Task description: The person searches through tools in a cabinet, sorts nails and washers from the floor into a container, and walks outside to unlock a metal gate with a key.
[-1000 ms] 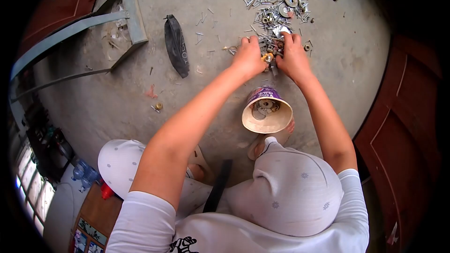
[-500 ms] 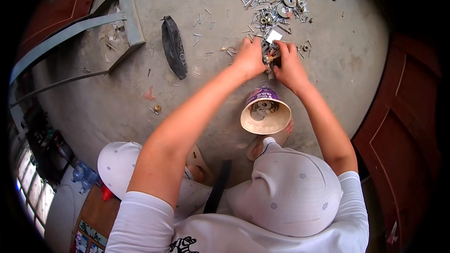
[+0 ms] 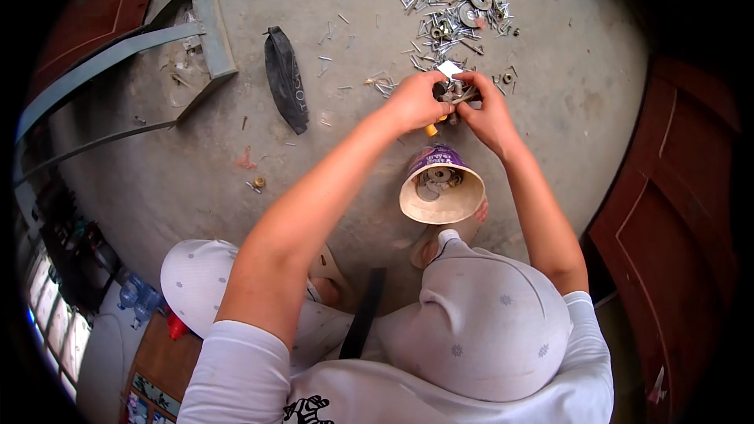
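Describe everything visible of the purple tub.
The tub looks like card, purple with pale lettering outside, plain cream inside. It is tipped on the grey floor, its wide mouth towards the camera. Round metal pieces lie inside, towards its base. Neither the left hand nor the right hand touches it; whether the foot beside its rim does is unclear.

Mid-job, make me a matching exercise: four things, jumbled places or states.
1. Round purple-and-cream paper cup
2. Long black piece with pale lettering
3. Main cluster, slender silver metal pieces
4. Small yellow cylindrical piece

A. Near the picture's top
B. Between left hand and cup
C. Mouth facing the camera
D. Left of the left hand

Pairs: 1-C, 2-D, 3-A, 4-B
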`<act>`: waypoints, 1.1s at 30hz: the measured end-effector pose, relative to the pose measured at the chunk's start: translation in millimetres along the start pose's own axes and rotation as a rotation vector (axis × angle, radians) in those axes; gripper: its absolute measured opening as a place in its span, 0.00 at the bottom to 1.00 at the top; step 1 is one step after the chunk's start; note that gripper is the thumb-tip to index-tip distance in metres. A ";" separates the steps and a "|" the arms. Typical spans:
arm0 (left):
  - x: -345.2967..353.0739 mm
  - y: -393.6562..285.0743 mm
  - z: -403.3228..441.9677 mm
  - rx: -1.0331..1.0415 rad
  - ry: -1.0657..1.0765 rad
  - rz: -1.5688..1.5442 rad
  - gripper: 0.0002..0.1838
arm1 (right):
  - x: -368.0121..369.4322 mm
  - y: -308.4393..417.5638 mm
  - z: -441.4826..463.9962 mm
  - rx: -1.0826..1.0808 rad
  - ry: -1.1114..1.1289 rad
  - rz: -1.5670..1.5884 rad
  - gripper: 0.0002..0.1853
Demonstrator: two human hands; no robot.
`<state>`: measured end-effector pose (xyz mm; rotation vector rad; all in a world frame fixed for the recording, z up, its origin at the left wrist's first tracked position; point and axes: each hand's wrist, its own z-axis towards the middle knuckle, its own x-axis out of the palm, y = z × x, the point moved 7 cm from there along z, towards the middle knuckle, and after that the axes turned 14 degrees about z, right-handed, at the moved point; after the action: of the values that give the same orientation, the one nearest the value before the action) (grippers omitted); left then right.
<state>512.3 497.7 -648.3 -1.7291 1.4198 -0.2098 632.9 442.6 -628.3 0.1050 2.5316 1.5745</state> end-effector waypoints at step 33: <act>-192.7 142.7 -110.5 -0.472 -0.846 0.567 0.27 | -29.6 37.8 -76.9 0.105 -0.055 -0.054 0.12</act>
<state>277.7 611.6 -607.5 -1.3892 1.2644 1.1090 648.0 387.1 -558.2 0.0900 2.5516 1.3994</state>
